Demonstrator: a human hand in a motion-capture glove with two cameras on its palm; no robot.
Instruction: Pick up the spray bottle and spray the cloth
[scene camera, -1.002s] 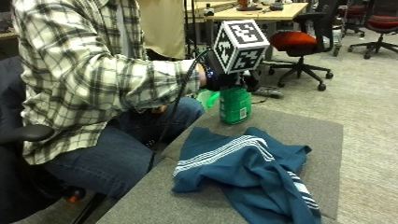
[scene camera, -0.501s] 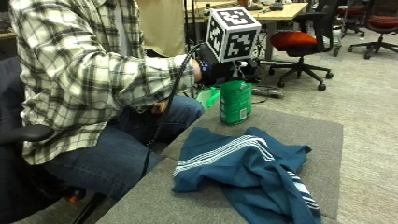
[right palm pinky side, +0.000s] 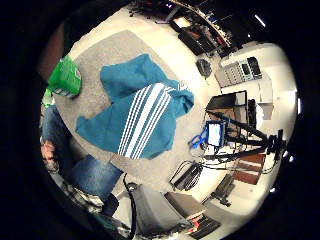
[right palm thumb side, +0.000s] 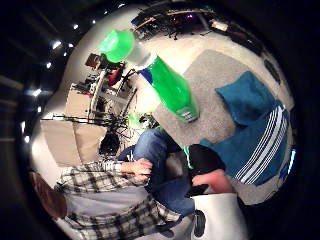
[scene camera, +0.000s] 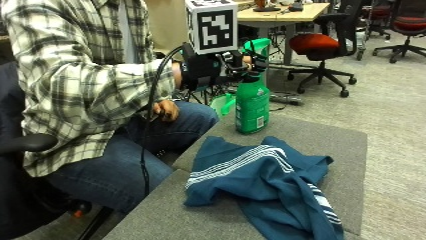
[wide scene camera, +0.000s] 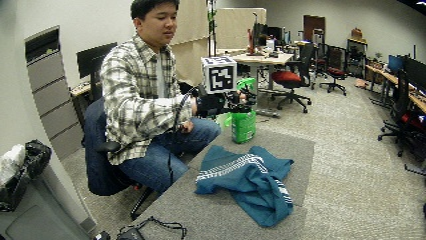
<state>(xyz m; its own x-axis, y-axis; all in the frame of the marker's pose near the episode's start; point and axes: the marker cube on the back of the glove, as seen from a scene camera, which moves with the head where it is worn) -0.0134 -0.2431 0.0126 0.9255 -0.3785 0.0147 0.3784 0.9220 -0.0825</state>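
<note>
I see an evenly lit room under overhead ceiling lights that show as bright dots in the thumb side palm view, with soft shadows, no harsh glare on the desk (scene camera: 333, 145), strong bending toward both palm views' dark rims, and slight softness throughout.

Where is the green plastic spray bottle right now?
In the outside view, the green plastic spray bottle stands upright at the far edge of the grey table, beyond the crumpled teal striped cloth, with the gloved right hand at its neck.
</note>
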